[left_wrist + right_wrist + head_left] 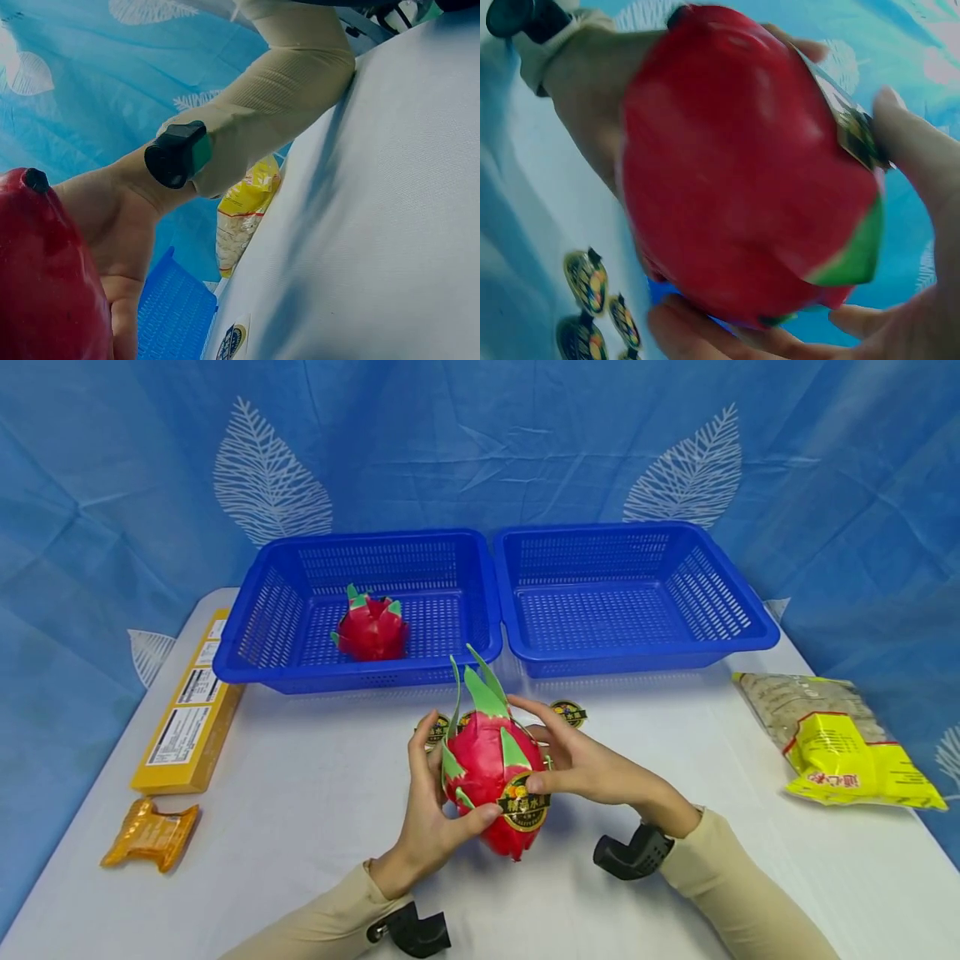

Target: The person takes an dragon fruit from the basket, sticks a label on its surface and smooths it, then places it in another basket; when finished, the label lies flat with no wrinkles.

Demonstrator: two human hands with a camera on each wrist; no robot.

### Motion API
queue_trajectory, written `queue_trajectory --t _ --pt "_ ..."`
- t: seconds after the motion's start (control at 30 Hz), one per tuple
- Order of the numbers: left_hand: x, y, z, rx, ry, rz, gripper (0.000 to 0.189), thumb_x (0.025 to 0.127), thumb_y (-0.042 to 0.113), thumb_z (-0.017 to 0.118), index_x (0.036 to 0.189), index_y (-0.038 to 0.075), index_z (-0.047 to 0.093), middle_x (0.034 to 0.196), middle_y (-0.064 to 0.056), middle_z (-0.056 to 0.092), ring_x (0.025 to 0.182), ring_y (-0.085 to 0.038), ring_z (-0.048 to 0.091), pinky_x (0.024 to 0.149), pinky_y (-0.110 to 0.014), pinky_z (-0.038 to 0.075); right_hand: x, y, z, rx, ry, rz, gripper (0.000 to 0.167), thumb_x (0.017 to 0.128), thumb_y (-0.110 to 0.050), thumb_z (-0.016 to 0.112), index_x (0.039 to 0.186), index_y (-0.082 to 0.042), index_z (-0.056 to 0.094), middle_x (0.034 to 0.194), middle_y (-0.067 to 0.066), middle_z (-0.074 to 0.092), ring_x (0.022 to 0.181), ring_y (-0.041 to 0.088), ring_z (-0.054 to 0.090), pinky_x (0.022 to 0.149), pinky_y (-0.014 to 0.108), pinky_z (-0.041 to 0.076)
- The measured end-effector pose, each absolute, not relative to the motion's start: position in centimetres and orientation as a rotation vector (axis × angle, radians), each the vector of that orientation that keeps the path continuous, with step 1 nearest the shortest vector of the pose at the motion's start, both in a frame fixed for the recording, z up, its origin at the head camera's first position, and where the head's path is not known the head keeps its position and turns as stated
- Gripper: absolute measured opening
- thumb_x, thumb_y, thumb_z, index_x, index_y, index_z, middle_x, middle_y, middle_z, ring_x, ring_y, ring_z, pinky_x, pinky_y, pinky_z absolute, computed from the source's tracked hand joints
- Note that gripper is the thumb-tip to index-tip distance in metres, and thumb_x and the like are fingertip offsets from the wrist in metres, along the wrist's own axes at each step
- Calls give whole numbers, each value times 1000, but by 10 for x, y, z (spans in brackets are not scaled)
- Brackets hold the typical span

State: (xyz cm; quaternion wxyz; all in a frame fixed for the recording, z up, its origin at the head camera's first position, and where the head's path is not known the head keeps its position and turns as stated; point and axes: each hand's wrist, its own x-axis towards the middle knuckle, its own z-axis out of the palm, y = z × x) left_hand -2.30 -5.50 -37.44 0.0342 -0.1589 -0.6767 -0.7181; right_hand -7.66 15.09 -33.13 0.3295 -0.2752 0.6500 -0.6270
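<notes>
Two hands at work on a dragon fruit above a white bench (315, 793). The left hand (423, 827) and the right hand (588, 768) grip the red dragon fruit (483, 747) between them, one at each side, with fingers curved about its flanks. Its green leaf tips point away from the person and its blunt end lies toward the body. A round black-and-gold label (525, 814) sits on the upper face of the fruit; the right thumb rests on it, and the left thumb reaches its near-left edge. Similar loose labels (568, 713) lie on the bench just beyond the hands.

Farther out stand two blue baskets, side by side. The left basket (360, 677), beyond the left hand, contains a second dragon fruit (372, 631); the right basket (637, 656) stands beyond the right hand. Well to the left of the left hand are a yellow box (191, 727) and, nearer the person, an orange packet (152, 835). Well to the right of the right hand lies a clear-and-yellow bag (840, 743). A blue curtain (480, 443) with white leaf prints hangs behind the baskets. Both forearms wear beige sleeves (720, 860).
</notes>
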Motion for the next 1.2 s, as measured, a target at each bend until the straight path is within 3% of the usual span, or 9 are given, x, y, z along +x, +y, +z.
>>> queue_trajectory --t 0.2,0.43,0.6,1.0,1.2 --pt "-23 -54 -376 -531 -2057 -2203 100 72 38 71 142 20 2 128 -15 49 108 -13 57 82 -32 53 -78 154 -333 -749 1663 -1636 98 81 -16 67 143 -37 -7 142 23 24 123 43 40 87 42 50" --pt "-25 -55 -376 -576 -2066 -2142 96 72 41 71 141 18 8 127 -14 50 107 -16 57 81 -33 53 -77 155 -331 -798 1712 -1585 84 86 -13 61 146 -30 5 150 15 11 120 38 46 87 36 51" --pt "-27 -56 -378 -568 -2109 -2149 94 72 42 71 140 17 12 128 -12 49 108 -19 57 82 -31 53 -76 153 -330 -803 1699 -1630 80 85 -6 59 145 -24 9 148 17 15 118 36 48 86 39 51" --pt "-31 -60 -375 -627 -2162 -2183 87 75 36 71 139 11 18 130 -12 47 110 -21 55 84 -30 52 -75 150 -329 -773 1773 -1695 76 83 -8 62 143 -20 16 138 22 29 108 33 57 80 40 54" --pt "-38 -66 -372 -665 -2294 -2103 84 76 37 69 141 20 19 131 -9 47 115 -22 52 90 -33 49 -74 150 -326 -722 1799 -1723 77 82 -9 63 142 -21 17 134 22 32 104 32 59 78 42 54"
